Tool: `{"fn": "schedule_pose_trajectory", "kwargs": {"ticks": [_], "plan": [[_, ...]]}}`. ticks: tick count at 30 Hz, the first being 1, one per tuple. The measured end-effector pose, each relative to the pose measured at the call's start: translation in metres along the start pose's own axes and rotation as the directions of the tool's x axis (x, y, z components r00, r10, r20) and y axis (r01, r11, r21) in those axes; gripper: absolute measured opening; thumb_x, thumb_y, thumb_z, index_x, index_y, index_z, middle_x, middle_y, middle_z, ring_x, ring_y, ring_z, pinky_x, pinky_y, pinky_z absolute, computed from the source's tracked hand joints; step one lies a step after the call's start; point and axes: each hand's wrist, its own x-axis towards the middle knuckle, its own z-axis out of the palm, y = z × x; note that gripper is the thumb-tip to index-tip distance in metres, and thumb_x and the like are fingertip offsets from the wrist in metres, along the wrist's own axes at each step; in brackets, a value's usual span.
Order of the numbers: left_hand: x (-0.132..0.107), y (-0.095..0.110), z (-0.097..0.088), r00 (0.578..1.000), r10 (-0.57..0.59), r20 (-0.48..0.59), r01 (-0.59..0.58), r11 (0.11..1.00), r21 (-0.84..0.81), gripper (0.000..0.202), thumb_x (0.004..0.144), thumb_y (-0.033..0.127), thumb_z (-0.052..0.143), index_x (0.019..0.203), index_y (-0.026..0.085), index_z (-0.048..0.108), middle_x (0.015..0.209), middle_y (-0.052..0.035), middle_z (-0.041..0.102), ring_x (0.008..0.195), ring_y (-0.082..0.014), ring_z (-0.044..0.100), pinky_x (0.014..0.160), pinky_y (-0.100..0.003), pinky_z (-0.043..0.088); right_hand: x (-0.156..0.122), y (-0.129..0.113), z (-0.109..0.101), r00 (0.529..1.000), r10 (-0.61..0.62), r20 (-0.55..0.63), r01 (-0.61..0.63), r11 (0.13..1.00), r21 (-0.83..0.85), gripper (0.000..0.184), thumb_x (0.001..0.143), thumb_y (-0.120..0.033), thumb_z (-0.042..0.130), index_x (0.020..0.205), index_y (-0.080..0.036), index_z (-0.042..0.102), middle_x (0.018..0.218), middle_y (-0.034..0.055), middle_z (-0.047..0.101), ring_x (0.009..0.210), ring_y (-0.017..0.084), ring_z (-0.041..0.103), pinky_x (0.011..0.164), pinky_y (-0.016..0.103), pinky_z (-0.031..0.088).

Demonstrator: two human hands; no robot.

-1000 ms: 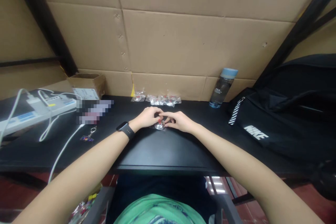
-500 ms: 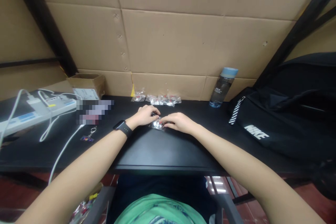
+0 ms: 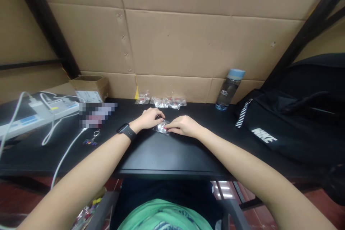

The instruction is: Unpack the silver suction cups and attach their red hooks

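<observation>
A small clear plastic packet [image 3: 162,127] with a round silvery piece and a bit of red inside lies on the black table, between my hands. My left hand [image 3: 151,118] has its fingers curled at the packet's upper left edge, and something dark shows under the fingertips. From the right, my right hand [image 3: 184,126] pinches the packet's right edge between thumb and fingers. Just beyond the hands, several similar packets [image 3: 168,102] lie in a row by the cardboard wall, with one packet [image 3: 142,98] a little apart on the left.
At the right stand a blue-capped water bottle [image 3: 228,90] and a large black bag [image 3: 285,125]. A power strip [image 3: 40,113] with white cables, an open cardboard box [image 3: 90,88] and a keychain [image 3: 91,141] are on the left. Cardboard [image 3: 172,43] backs the table.
My right fingers have closed in slightly on the packet's right edge, and the packet has turned a little. My left hand stays in place.
</observation>
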Motion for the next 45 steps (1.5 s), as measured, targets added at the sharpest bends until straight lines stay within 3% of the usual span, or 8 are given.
{"fn": "schedule_pose_trajectory", "kwargs": {"ticks": [11, 15, 20, 24, 29, 37, 45], "plan": [[0.0009, -0.0010, 0.0002, 1.000, 0.016, 0.014, -0.016, 1.000, -0.008, 0.023, 0.092, 0.038, 0.057, 0.106, 0.029, 0.074, 0.115, -0.0026, 0.071, 0.111, -0.0249, 0.061, 0.097, -0.037, 0.045, -0.0003, -0.0024, 0.0006, 1.000, 0.006, 0.010, -0.006, 0.997, -0.072, 0.032, 0.102, -0.036, 0.053, 0.132, -0.031, 0.066, 0.097, 0.0035, 0.078, 0.079, 0.016, 0.071, 0.076, 0.025, 0.047], [0.0004, 0.0000, -0.0004, 1.000, 0.014, 0.008, -0.014, 1.000, -0.013, 0.023, 0.092, 0.038, 0.057, 0.106, 0.029, 0.074, 0.114, -0.0031, 0.071, 0.111, -0.0251, 0.061, 0.098, -0.038, 0.045, 0.0000, -0.0035, -0.0010, 0.999, 0.033, 0.024, -0.032, 0.999, -0.022, 0.030, 0.102, -0.035, 0.054, 0.127, -0.030, 0.069, 0.099, 0.0035, 0.078, 0.083, 0.017, 0.072, 0.079, 0.026, 0.049], [0.0002, 0.0017, -0.0017, 1.000, 0.013, 0.016, -0.013, 1.000, -0.022, 0.024, 0.092, 0.041, 0.058, 0.106, 0.029, 0.074, 0.112, -0.0034, 0.071, 0.110, -0.0248, 0.061, 0.097, -0.037, 0.046, 0.0001, -0.0044, -0.0023, 0.996, 0.087, 0.029, -0.088, 0.995, 0.043, 0.043, 0.099, -0.035, 0.060, 0.141, -0.030, 0.057, 0.111, 0.0044, 0.077, 0.092, 0.019, 0.073, 0.083, 0.026, 0.052], [0.0004, 0.0019, -0.0017, 1.000, 0.007, 0.016, -0.007, 1.000, -0.011, 0.023, 0.092, 0.037, 0.058, 0.106, 0.029, 0.074, 0.114, -0.0031, 0.070, 0.110, -0.0245, 0.061, 0.098, -0.036, 0.046, 0.0005, -0.0054, -0.0036, 0.995, 0.090, 0.050, -0.093, 0.993, 0.069, 0.034, 0.099, -0.033, 0.059, 0.132, -0.029, 0.066, 0.111, 0.0045, 0.077, 0.096, 0.019, 0.073, 0.087, 0.026, 0.052], [0.0002, 0.0017, -0.0013, 1.000, 0.014, 0.020, -0.013, 1.000, -0.013, 0.024, 0.093, 0.040, 0.057, 0.106, 0.029, 0.074, 0.113, -0.0033, 0.070, 0.110, -0.0241, 0.061, 0.100, -0.037, 0.045, 0.0018, -0.0069, -0.0062, 0.991, 0.120, 0.057, -0.125, 0.989, 0.082, 0.048, 0.097, -0.031, 0.063, 0.144, -0.029, 0.054, 0.117, 0.0053, 0.075, 0.099, 0.018, 0.073, 0.088, 0.026, 0.053], [0.0002, 0.0018, -0.0011, 1.000, 0.005, 0.020, -0.004, 1.000, -0.012, 0.023, 0.091, 0.036, 0.058, 0.107, 0.029, 0.073, 0.115, -0.0028, 0.070, 0.111, -0.0245, 0.060, 0.098, -0.037, 0.046, 0.0026, -0.0064, -0.0046, 0.994, 0.099, 0.054, -0.103, 0.991, 0.084, 0.021, 0.098, -0.032, 0.061, 0.114, -0.026, 0.074, 0.106, 0.0043, 0.077, 0.095, 0.018, 0.073, 0.086, 0.026, 0.053], [-0.0001, 0.0021, -0.0011, 1.000, 0.006, 0.014, -0.005, 1.000, -0.020, 0.022, 0.091, 0.037, 0.059, 0.106, 0.030, 0.074, 0.114, -0.0030, 0.070, 0.111, -0.0247, 0.061, 0.098, -0.037, 0.046, 0.0023, -0.0063, -0.0035, 0.995, 0.095, 0.029, -0.097, 0.991, 0.095, 0.027, 0.098, -0.033, 0.062, 0.123, -0.026, 0.070, 0.104, 0.0049, 0.077, 0.091, 0.018, 0.073, 0.081, 0.025, 0.052]]}}
